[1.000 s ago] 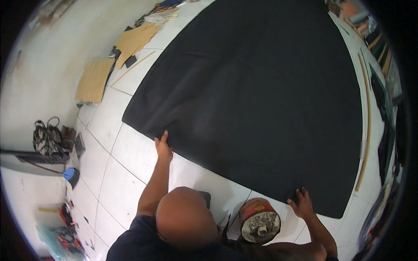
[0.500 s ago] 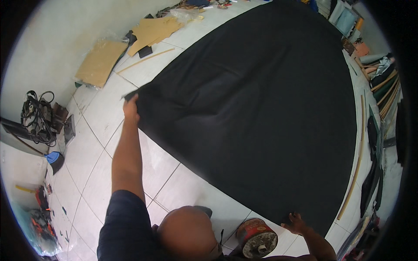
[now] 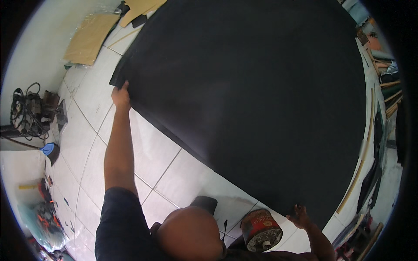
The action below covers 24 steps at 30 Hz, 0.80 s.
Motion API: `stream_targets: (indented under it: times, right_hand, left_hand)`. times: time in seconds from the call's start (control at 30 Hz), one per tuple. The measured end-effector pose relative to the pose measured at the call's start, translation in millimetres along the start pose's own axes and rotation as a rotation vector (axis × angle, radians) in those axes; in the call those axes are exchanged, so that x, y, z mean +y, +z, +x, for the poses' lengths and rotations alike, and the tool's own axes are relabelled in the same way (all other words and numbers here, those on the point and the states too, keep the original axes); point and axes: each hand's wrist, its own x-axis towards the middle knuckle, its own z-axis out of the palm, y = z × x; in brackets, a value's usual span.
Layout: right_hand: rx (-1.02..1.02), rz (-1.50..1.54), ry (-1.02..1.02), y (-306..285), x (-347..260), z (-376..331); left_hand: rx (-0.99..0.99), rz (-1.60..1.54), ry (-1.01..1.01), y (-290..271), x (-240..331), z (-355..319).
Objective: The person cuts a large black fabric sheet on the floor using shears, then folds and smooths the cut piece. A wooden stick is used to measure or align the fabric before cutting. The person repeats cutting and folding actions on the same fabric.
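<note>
A large black sheet of leather-like material spreads over the white tiled floor, its near edge running diagonally between my hands. At the sheet's left corner, my left hand is closed on the edge, arm stretched out. My right hand rests at the near right part of the sheet, thumb and fingers apart on its surface by the edge. Just left of that hand stands a red and black round can with a pale, crusted top.
Brown boards in clear plastic lean by the left wall. Below them are a tangle of black cables and a blue-topped brush. A long wooden strip lies along the sheet's right side, near rolled materials.
The sheet's wrinkles have flattened out, and its left corner lies smoother under my left hand. The view has shifted; my right hand stays near the same part of the edge.
</note>
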Motion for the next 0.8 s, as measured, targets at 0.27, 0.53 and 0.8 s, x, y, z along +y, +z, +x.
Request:
stream_targets:
  times: [0.27,0.53,0.8]
  right_hand:
    - [0.048,-0.028,0.009,-0.9,-5.5,-10.9]
    - [0.005,-0.037,0.048,-10.2,-16.5,-9.7]
    - [-0.038,-0.003,0.072,-15.7,-23.7,-10.0]
  left_hand:
    - [0.029,0.027,-0.339,19.4,-57.6,-1.5]
    - [0.008,0.264,-0.310,6.8,-65.3,22.2]
    - [-0.137,0.310,-0.370,-16.3,-67.9,35.2]
